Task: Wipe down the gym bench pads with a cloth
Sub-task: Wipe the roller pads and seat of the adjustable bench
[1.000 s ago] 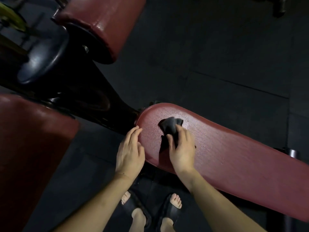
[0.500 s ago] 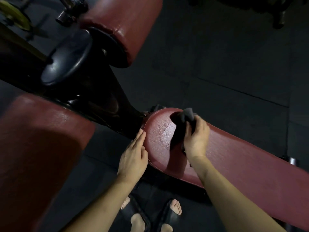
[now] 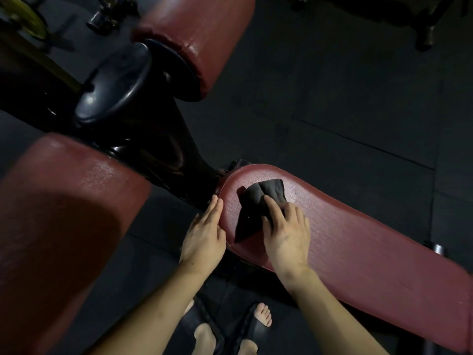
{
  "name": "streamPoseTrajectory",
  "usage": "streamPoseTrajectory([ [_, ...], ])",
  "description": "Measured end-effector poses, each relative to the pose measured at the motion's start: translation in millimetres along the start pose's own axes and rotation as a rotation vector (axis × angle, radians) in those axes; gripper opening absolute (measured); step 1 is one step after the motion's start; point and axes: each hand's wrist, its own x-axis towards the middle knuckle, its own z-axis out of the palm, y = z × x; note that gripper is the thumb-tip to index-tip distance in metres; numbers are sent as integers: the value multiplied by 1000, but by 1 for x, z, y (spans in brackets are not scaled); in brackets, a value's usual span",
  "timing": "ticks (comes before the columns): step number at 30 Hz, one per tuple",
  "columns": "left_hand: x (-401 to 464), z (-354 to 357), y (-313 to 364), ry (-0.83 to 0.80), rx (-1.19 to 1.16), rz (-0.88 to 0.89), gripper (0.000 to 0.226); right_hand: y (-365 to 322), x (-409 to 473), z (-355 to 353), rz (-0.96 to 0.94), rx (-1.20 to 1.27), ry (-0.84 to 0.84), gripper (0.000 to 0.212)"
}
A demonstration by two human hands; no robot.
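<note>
The dark cloth (image 3: 266, 198) is pressed flat onto the rounded end of the long red bench pad (image 3: 358, 247) under the extended fingers of the right hand (image 3: 286, 231), most of it bunched just ahead of the fingertips, while the left hand (image 3: 204, 237) is laid with straight fingers against the pad's edge, grasping nothing. The step would best be done with even downward pressure and overlapping strokes, the pad being steadied from the left side. No brand, label or writing can be read.
</note>
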Motion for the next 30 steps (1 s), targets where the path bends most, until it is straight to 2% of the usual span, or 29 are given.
streamPoseTrajectory([
  [2, 0, 1, 0, -5, -6, -10, 71, -3, -5, -5, 10, 53, -69, 48],
  [5, 0, 2, -2, 3, -13, -14, 72, -10, -14, -6, -50, 165, -231, 35],
  [7, 0, 3, -2, -8, -21, -26, 71, -8, -14, -6, -55, 214, -148, 28],
  [9, 1, 2, 0, -15, -30, -39, 72, -3, -11, 2, -42, 170, -14, 32],
  [12, 1, 2, 2, -12, -32, -38, 71, -9, -5, 25, -5, 35, -82, 54],
  [14, 1, 2, 2, -12, -41, -43, 70, -16, -6, 40, 11, -36, -147, 61],
  [17, 1, 1, 1, 7, -48, -17, 70, -9, -1, 48, 2, -54, -117, 58],
  [21, -2, 3, -2, 23, -56, -13, 73, 13, 30, 47, 23, 51, -67, 41],
  [26, -2, 2, 1, 27, -82, -21, 72, 16, 39, 48, 22, 128, 1, 36],
  [30, -2, -1, 3, 22, -93, -29, 71, 8, 15, 45, -19, 26, -31, 60],
])
